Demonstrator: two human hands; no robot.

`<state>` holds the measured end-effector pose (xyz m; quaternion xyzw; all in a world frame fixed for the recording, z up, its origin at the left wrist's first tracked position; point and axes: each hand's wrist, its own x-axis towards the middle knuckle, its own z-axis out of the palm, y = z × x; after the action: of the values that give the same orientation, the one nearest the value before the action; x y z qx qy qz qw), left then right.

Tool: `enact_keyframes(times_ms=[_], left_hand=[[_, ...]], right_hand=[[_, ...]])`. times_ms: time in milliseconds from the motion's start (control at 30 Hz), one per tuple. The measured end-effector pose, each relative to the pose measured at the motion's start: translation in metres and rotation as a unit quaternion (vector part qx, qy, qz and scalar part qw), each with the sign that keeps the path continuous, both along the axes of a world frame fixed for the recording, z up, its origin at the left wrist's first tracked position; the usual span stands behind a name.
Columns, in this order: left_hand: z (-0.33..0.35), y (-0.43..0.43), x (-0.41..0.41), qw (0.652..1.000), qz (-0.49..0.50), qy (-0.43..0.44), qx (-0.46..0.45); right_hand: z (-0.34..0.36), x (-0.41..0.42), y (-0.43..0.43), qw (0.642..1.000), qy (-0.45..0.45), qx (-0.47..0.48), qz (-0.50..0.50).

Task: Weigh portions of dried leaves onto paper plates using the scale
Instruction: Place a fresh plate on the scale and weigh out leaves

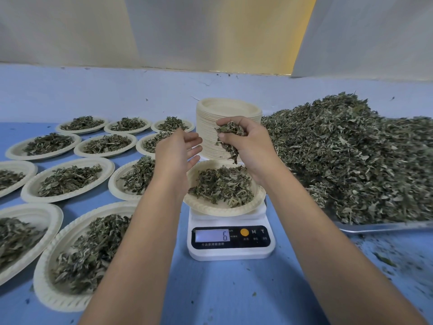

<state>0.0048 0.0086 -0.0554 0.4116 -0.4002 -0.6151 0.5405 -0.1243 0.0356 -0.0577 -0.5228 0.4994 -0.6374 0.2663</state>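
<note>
Filled plates [29, 187] left, leaf heap [351, 160] right, near tabletop [222, 289] seemingly open

Blue tabletop [225, 289], flecked with dark crumbs [384, 261] toward the right. Silver metal tray [384, 227] at the right edge, seen only by its near rim. Behind, a paler blue band [93, 90] across the full width; above it white sheets [187, 31], a yellow strip [281, 43] between them.

plate [255, 202] on scale [230, 250] | filled plates [68, 179] left | tray [384, 227] right
</note>
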Motion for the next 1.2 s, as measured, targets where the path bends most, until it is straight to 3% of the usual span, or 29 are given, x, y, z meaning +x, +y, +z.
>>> enact_keyframes(times_ms=[300, 433, 967, 1200], left_hand=[[-0.0017, -0.0025, 0.0002, 1.0, 0.003, -0.001, 0.0], [-0.0021, -0.0032, 0.0007, 1.0, 0.004, 0.001, 0.0], [-0.0007, -0.0021, -0.0004, 1.0, 0.003, -0.002, 0.006], [-0.0016, -0.0021, -0.0008, 1.0, -0.003, -0.009, 0.003]], right_hand=[[-0.0021, 0.001, -0.003, 0.997, -0.056, 0.006, 0.048], [-0.0038, -0.0004, -0.0041, 0.999, -0.034, 0.019, 0.033], [0.0024, 0.0009, -0.0025, 0.98, -0.175, -0.035, 0.083], [0.0028, 0.0007, -0.0028, 0.98, -0.177, -0.034, 0.081]])
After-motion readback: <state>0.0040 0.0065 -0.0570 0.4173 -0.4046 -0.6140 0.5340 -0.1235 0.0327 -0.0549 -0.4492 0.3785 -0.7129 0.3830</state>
